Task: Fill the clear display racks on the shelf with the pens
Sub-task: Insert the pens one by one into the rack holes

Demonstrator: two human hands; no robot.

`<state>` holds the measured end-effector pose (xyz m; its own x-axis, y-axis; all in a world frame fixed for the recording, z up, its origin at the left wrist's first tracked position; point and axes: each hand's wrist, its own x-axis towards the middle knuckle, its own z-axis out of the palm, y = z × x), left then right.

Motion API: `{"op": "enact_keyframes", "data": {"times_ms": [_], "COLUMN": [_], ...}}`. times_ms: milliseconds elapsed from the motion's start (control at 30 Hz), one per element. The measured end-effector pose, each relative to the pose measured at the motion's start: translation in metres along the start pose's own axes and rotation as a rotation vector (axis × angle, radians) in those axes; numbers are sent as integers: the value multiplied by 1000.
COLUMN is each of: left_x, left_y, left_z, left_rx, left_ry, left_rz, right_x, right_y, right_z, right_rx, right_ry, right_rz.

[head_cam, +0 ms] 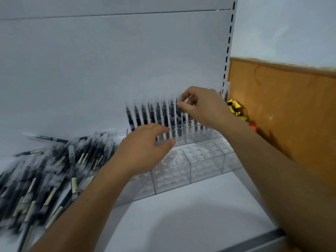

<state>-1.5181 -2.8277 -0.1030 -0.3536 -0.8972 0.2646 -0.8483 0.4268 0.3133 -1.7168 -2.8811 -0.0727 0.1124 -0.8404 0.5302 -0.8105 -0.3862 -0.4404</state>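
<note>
Pen (179, 117) upright in back row of clear rack (200, 160), top end pinched btw thumb + forefinger of R hand (203, 108). Row of pens (145, 117) stands just left of it, same row. L hand (143, 148) at rack's left end, fingers curled near pen barrels; blurred, can't tell if gripping. Loose pens (54, 170) heaped on shelf (181, 206), left of rack. Yellow items (234, 108) by orange board (281, 110), far right.

A right hand (201, 108) pinches a pen (179, 114) over the clear rack (205, 160). The left hand (145, 144) rests against it. Loose pens (54, 170) lie alongside.
</note>
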Motion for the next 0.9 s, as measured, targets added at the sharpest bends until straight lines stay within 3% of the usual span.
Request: {"op": "enact_keyframes", "data": {"times_ms": [367,667,767,900], "left_x": [-5,-136,-179,-201], "left_y": [7,-91,-107,-110], "left_z": [-26,-85,-92,-91], "left_rx": [69,-20,54,76], "left_ry": [-74,345,365,296], "left_rz": [-11,-441,-592,-670], "right_x": [-9,-47,-49,-32], "right_y": [-18,-140,-179,-211], "right_z": [-22,10,35,72], "right_rx": [-191,-59,-95,-238], "right_ry": [-218,-423,-443,-522], "right_rz": [-15,-358,-484,-510]}}
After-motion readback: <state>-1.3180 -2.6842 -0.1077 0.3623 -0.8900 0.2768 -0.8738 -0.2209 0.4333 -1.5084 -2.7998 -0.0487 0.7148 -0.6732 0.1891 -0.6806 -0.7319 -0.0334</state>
